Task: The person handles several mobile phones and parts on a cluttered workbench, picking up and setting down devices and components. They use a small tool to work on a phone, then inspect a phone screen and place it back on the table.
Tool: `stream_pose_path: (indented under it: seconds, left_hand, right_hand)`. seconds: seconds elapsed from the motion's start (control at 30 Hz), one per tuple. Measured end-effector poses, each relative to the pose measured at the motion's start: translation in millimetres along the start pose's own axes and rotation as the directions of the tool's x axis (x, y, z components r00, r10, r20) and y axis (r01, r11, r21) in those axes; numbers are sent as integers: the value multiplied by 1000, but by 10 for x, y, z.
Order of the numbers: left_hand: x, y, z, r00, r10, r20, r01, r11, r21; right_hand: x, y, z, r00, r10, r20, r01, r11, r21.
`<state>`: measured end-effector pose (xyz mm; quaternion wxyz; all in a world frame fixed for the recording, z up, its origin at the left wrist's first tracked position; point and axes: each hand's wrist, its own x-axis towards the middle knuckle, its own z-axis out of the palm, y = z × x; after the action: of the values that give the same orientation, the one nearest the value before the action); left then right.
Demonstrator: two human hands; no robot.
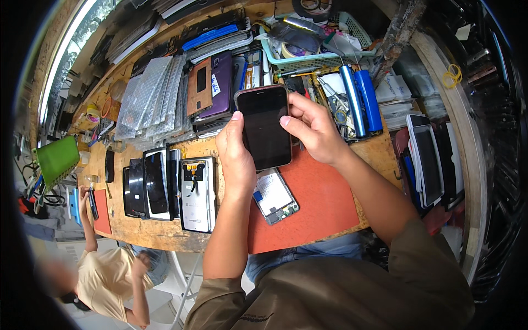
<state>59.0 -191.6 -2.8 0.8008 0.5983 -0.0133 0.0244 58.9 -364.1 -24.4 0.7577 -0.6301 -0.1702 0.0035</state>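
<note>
I hold a black smartphone (265,126) with a dark screen upright above the workbench, in both hands. My left hand (235,157) grips its left edge, thumb on the upper left corner. My right hand (313,126) wraps its right edge, thumb resting on the glass near the top. Below the phone, on an orange mat (319,203), lies an opened phone body (275,196) with its battery and circuit board showing.
Several phones and panels (165,187) lie in a row left of the mat. Stacked phone backs and bubble-wrapped parts (181,91) fill the back, beside a green basket (308,52) and blue cylinders (360,99). Tablets (432,159) are stacked at right. Another person (104,275) sits lower left.
</note>
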Motion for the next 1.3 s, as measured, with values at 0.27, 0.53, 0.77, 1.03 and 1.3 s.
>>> stream_pose_path:
  seconds: [0.27,0.53,0.77,1.03,1.3]
  left_hand:
    - [16,-12,-4,1000,-19,-23,18,1000,-18]
    - [11,13,-8,1000,2,-5,-2,1000,8]
    - [-5,15,9,1000,13,-17,-13,1000,8]
    - [-4,-4,-45,999,-45,6,45,999,7]
    - [9,-16,-63,999,-13,35,12,999,38]
  right_hand:
    - [13,36,-36,999,6,42,-4,999,-49]
    - [-4,42,-52,999,-18,49,22,996,-84]
    - [-8,17,-43,998,-38,43,41,997,-64]
    - [9,7,32,999,-32,-20,33,999,34]
    - [13,35,6,999,-31,-19,31,999,20]
